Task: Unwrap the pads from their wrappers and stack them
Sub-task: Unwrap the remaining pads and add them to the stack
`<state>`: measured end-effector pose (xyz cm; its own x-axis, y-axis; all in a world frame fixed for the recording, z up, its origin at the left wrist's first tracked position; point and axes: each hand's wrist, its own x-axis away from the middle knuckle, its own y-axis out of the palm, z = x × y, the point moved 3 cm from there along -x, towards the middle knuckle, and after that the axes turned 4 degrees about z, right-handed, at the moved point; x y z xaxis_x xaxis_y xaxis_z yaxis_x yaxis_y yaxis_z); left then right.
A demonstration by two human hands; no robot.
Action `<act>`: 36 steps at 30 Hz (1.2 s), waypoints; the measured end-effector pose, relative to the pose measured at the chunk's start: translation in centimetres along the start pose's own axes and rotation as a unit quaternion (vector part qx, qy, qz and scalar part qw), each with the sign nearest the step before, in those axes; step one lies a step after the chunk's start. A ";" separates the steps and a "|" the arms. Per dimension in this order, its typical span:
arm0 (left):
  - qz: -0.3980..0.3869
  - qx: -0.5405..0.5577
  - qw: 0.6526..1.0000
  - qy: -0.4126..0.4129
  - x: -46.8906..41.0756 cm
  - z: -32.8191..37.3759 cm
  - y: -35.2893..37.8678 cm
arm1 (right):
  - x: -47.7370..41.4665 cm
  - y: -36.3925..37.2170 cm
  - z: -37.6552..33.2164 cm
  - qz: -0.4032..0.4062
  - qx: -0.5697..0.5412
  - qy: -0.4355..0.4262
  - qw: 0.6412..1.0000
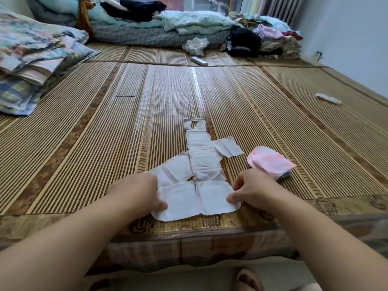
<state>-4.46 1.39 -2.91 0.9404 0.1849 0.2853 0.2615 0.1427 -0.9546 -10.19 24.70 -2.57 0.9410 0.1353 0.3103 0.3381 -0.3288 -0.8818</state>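
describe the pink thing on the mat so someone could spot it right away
On the striped bamboo mat covering the bed, look near the front edge, just beyond the right hand. The crumpled pink wrapper bundle lies there, right of the flat white unfolded pads; it is the only pink, puffy item nearby.

A bed with a bamboo mat (84, 143) holds everything. Near the front edge lies a white pad (199, 198), opened flat, with a pink wrapper (270, 161) just to its right. Pillows (35, 59) sit at the left. Blankets (168, 28) and clothes (268, 40) are piled at the back. A white remote (199, 61) lies near them.
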 end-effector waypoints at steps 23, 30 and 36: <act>-0.047 0.689 0.721 -0.055 1.5 3.2 -2.2 | 3.5 -0.9 -8.0 0.182 -0.213 -0.233 0.931; -0.077 0.715 0.692 -0.063 1.5 3.4 -2.0 | 3.6 -0.2 -7.9 0.157 -0.210 -0.239 0.935; -0.085 0.763 0.635 -0.084 1.4 3.1 -2.7 | 3.8 0.6 -7.3 0.105 -0.232 -0.238 0.937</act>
<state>-4.49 4.33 0.33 0.8572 0.1236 0.4999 -0.2790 0.9274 0.2493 -6.29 18.22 0.65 0.9105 0.3878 -0.1438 0.2215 -0.7507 -0.6224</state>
